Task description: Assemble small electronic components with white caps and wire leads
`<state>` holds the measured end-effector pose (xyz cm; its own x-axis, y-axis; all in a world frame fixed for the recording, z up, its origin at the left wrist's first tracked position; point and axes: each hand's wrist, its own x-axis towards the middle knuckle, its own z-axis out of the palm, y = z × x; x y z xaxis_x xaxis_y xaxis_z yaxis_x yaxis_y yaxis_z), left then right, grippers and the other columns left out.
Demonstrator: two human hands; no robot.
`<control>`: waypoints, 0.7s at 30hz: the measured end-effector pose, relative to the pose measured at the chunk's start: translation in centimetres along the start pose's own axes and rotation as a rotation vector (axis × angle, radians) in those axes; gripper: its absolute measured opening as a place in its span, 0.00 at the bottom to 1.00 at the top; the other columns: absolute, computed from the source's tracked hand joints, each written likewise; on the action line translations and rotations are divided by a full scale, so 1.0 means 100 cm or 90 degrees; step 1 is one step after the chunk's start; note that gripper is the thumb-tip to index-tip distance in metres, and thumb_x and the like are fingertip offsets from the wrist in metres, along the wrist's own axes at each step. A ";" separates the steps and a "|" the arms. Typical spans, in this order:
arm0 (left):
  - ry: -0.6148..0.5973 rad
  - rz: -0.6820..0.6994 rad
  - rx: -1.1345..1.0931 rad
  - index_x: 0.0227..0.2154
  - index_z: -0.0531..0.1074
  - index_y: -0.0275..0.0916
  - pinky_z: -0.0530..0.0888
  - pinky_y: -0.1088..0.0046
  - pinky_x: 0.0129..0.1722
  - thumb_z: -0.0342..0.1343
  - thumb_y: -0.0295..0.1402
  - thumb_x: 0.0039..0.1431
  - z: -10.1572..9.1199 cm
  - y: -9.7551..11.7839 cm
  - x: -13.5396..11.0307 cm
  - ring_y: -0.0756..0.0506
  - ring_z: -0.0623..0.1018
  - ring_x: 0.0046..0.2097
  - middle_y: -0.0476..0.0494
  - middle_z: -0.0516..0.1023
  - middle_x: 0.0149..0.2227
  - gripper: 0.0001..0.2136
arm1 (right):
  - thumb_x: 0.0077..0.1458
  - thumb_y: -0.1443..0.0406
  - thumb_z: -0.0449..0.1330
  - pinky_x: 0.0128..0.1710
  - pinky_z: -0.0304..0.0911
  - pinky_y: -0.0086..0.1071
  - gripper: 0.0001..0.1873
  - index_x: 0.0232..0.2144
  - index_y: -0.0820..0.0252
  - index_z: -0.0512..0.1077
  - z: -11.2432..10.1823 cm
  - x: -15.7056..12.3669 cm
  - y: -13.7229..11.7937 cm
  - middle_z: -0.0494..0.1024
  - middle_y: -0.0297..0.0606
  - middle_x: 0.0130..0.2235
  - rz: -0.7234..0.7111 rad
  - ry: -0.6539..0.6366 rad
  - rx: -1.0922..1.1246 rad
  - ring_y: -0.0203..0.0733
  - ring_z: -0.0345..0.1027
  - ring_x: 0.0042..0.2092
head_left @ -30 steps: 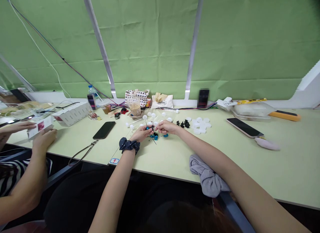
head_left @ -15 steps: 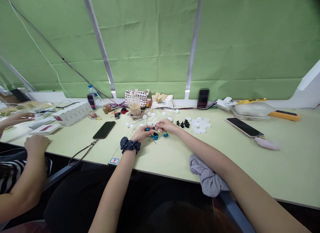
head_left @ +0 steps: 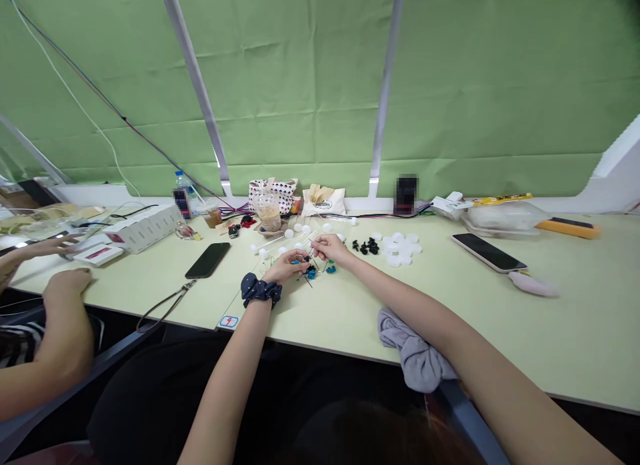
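Observation:
My left hand point(head_left: 286, 266), with a dark dotted scrunchie point(head_left: 260, 289) at its wrist, is closed in a pinch at a small dark part point(head_left: 307, 259), mostly hidden by the fingers. Facing it, my right hand point(head_left: 332, 249) pinches a thin metal rod point(head_left: 315, 260) that slants down toward the left fingertips. Small blue plastic pieces point(head_left: 331, 269) and black ones lie on the table just below the hands. White round caps point(head_left: 289, 234) and clear tubes point(head_left: 341, 218) are spread behind them.
Black pieces point(head_left: 370, 246) and white discs point(head_left: 400, 250) lie right of my hands. Phones rest at left point(head_left: 208, 260) and right point(head_left: 489, 253). A drink cup point(head_left: 270, 215) stands behind. Another person's hand point(head_left: 67, 284) is at far left. A grey cloth point(head_left: 415, 352) hangs at the table edge.
The blue piece seen in my left fingers is no longer visible there. The rod at my right fingertips shows more plainly now. At far left, the other person's hands have shifted.

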<state>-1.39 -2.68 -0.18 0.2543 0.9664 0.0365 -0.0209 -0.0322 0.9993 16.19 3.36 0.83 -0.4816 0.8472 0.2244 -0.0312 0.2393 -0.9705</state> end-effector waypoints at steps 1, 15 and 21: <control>-0.004 0.001 -0.008 0.36 0.70 0.35 0.65 0.74 0.26 0.66 0.28 0.43 -0.001 0.000 0.000 0.51 0.71 0.26 0.47 0.73 0.25 0.16 | 0.51 0.60 0.60 0.14 0.52 0.20 0.12 0.25 0.64 0.67 0.000 0.000 0.000 0.73 0.33 0.19 0.005 0.002 -0.001 0.26 0.57 0.16; 0.191 0.059 -0.180 0.34 0.68 0.30 0.68 0.79 0.24 0.56 0.30 0.55 -0.013 -0.005 0.012 0.53 0.74 0.25 0.41 0.76 0.29 0.08 | 0.55 0.68 0.56 0.11 0.50 0.20 0.08 0.26 0.67 0.69 0.007 -0.002 0.003 0.71 0.30 0.16 0.137 -0.148 -0.084 0.26 0.55 0.14; 0.294 0.045 -0.056 0.31 0.68 0.30 0.66 0.78 0.21 0.56 0.29 0.53 -0.017 -0.013 0.016 0.52 0.73 0.22 0.42 0.74 0.27 0.06 | 0.56 0.70 0.55 0.12 0.52 0.20 0.06 0.27 0.66 0.68 0.003 -0.002 -0.003 0.72 0.33 0.17 0.129 -0.079 -0.097 0.26 0.54 0.14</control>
<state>-2.56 -0.62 -1.48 -0.2062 0.9756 0.0757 -0.1088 -0.0997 0.9890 16.08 2.96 1.00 -0.5683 0.8228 0.0049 0.2050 0.1474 -0.9676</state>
